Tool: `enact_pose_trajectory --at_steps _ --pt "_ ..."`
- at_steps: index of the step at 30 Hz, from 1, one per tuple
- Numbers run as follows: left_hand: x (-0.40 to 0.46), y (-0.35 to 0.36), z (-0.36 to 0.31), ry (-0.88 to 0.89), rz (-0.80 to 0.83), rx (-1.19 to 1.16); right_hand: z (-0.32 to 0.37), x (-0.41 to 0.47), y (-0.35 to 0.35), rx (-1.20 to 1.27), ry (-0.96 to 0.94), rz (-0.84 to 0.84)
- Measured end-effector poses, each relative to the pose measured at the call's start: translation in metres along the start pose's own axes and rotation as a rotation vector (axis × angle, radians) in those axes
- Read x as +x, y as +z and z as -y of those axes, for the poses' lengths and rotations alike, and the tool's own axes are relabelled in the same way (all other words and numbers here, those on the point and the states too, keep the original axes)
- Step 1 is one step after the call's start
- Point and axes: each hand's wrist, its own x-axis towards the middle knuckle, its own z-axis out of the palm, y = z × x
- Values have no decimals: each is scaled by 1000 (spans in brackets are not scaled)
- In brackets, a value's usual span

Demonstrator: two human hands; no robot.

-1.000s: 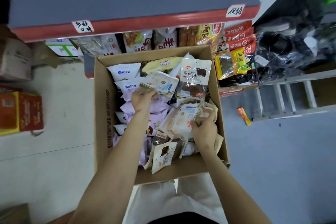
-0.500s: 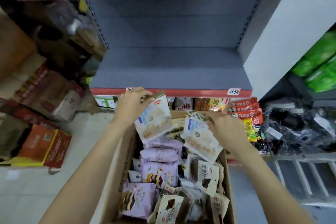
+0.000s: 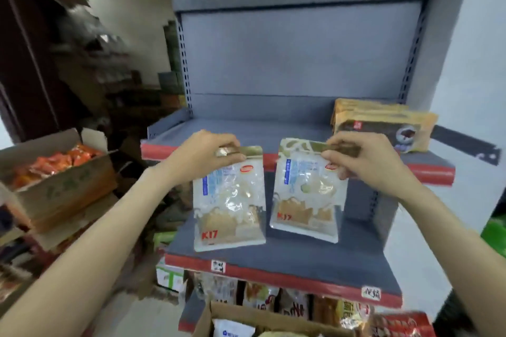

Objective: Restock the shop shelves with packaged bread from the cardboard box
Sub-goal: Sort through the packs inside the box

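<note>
In front of the grey shelf (image 3: 273, 134), both arms reach forward. The left hand (image 3: 202, 153) pinches one bread packet (image 3: 228, 200) by its top; the right hand (image 3: 361, 159) pinches another packet (image 3: 306, 194), both hanging upright, side by side.

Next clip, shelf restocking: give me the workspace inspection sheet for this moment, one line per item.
Surface: grey shelf with a red front edge, mostly bare.
Job's things: left bread pack and right bread pack hang side by side in front of the shelf, apart; cardboard box below, still holding packs.
Clutter: brown packs on the upper shelf, right end.
Grippers: left hand pinches the left pack's top seal; right hand pinches the right pack's top.
Cables: nothing seen.
Surroundings: open carton of orange packets at left; stocked packets on the shelf below.
</note>
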Motion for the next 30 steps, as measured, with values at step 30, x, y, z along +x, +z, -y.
enact_pose_trajectory --at_steps 30 --pt "286 115 91 -329 -219 323 -142 284 0 -396 341 -151"
